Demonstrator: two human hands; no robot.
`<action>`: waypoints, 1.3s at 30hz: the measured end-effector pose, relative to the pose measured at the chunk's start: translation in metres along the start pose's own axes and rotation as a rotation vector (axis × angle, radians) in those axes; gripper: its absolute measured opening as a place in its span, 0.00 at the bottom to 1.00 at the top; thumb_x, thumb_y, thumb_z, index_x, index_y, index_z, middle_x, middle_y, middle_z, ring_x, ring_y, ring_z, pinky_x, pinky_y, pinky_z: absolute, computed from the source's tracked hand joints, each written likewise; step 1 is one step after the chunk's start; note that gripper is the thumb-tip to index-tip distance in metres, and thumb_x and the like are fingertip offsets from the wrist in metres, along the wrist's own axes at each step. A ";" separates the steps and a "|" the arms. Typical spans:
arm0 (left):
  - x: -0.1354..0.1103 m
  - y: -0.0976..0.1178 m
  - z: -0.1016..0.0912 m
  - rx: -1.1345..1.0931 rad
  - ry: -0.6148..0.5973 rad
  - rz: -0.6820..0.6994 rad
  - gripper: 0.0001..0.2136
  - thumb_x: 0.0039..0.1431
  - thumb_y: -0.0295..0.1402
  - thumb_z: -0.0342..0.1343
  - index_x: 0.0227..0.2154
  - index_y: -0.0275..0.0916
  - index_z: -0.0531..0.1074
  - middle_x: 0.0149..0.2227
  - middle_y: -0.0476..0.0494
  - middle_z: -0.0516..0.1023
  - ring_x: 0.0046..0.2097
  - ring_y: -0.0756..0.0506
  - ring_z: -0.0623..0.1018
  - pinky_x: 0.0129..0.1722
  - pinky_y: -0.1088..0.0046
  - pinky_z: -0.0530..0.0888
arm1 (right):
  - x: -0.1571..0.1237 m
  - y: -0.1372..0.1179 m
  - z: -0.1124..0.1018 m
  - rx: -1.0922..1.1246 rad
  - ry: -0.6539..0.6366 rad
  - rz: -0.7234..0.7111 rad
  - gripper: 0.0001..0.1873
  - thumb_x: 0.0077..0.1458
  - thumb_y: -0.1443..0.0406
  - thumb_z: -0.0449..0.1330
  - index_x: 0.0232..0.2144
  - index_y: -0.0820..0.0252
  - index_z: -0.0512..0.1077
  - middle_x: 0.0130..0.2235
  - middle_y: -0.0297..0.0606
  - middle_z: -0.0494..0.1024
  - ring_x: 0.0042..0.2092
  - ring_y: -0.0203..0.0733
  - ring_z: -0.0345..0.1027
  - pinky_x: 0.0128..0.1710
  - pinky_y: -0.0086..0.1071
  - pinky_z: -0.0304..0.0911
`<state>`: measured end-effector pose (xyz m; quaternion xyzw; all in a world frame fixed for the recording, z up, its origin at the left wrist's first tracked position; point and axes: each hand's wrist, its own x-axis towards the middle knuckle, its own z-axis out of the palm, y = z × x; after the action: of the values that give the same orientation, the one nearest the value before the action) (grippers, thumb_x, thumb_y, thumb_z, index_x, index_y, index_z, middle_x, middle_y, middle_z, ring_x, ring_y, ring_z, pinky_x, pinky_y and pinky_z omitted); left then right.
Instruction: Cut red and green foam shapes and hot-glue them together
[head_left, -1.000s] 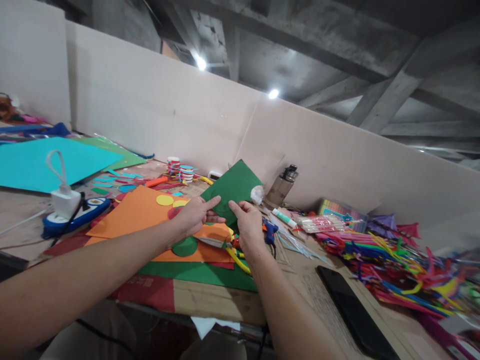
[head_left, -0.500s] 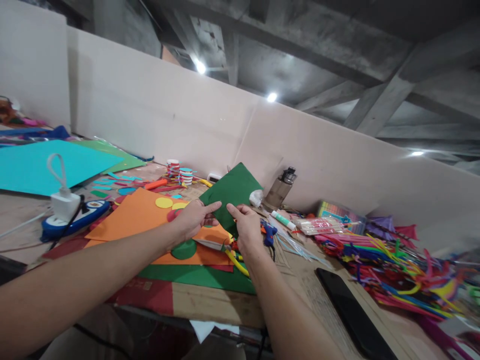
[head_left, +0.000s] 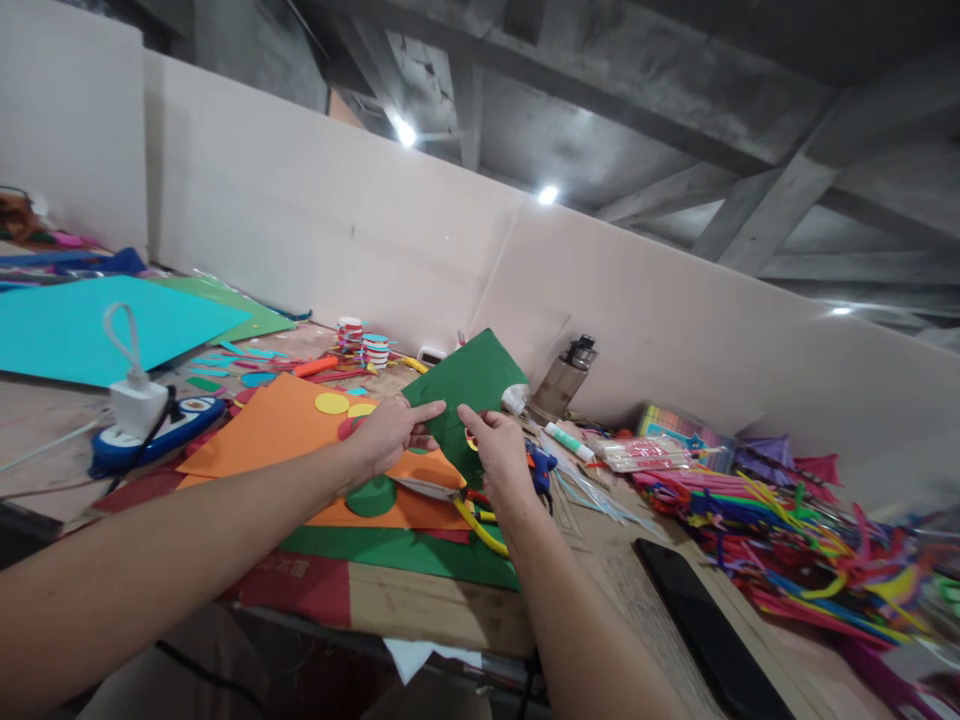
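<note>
Nearest, one flat black smartphone (head_left: 709,620) lies on the brown cardboard (head_left: 435,605), its near end cut off by the bottom edge; both bare forearms also run out of view. Next come one dark green paper sheet (head_left: 397,552) lying flat, with orange paper sheets (head_left: 251,440) over it, too overlapped to count. On the orange, one dark green paper circle (head_left: 371,496) sits partly behind the left forearm, beside yellow-handled metal scissors (head_left: 486,533), which the right hand and wrist partly cover. Above these, the left hand (head_left: 394,432) and the right hand (head_left: 491,445) each close in a narrow pinch, thumbs uppermost and nearly meeting, on the lower part of one stiff dark green square-looking sheet (head_left: 476,370), held tilted up off the table; the fingers behind it are hidden. Two yellow paper circles (head_left: 331,403) lie left of the hands, the second partly covered by the left hand. Just right of the right hand, one blue glue gun (head_left: 541,468) is half hidden. Farther off are one white-and-green glue stick (head_left: 568,440), a crumpled white lump (head_left: 515,399) partly behind the held sheet, one grey-brown bottle with a black lid (head_left: 564,382), and two striped stacks (head_left: 375,350) whose material is unclear. The multicoloured fuzzy strips (head_left: 795,560) at right are too blurred to count.
</note>
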<state>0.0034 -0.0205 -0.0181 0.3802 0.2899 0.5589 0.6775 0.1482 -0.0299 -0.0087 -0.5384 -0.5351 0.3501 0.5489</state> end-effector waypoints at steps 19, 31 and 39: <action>0.019 0.012 -0.015 -0.065 0.126 0.119 0.16 0.35 0.28 0.71 0.30 0.34 0.75 0.25 0.48 0.79 0.18 0.55 0.71 0.12 0.82 0.59 | -0.027 -0.018 -0.049 -0.522 -0.166 -0.230 0.15 0.57 0.57 0.53 0.36 0.60 0.73 0.34 0.38 0.75 0.35 0.41 0.66 0.36 0.33 0.60; 0.021 0.013 -0.018 -0.176 0.051 0.169 0.16 0.38 0.25 0.69 0.35 0.35 0.77 0.34 0.44 0.83 0.31 0.49 0.80 0.30 0.76 0.77 | -0.058 0.014 -0.076 -1.326 -0.577 -0.364 0.37 0.48 0.79 0.50 0.62 0.61 0.62 0.54 0.53 0.71 0.55 0.51 0.65 0.53 0.40 0.60; 0.029 0.041 -0.026 -0.342 0.149 0.194 0.15 0.44 0.19 0.63 0.38 0.34 0.76 0.29 0.47 0.82 0.27 0.50 0.80 0.28 0.77 0.78 | -0.048 -0.006 -0.108 -1.230 -0.422 -0.373 0.29 0.50 0.67 0.56 0.56 0.52 0.68 0.48 0.44 0.78 0.47 0.52 0.72 0.46 0.40 0.64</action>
<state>-0.0337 0.0168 0.0029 0.2434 0.2023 0.6891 0.6519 0.2422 -0.1005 0.0033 -0.5716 -0.8166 -0.0210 0.0775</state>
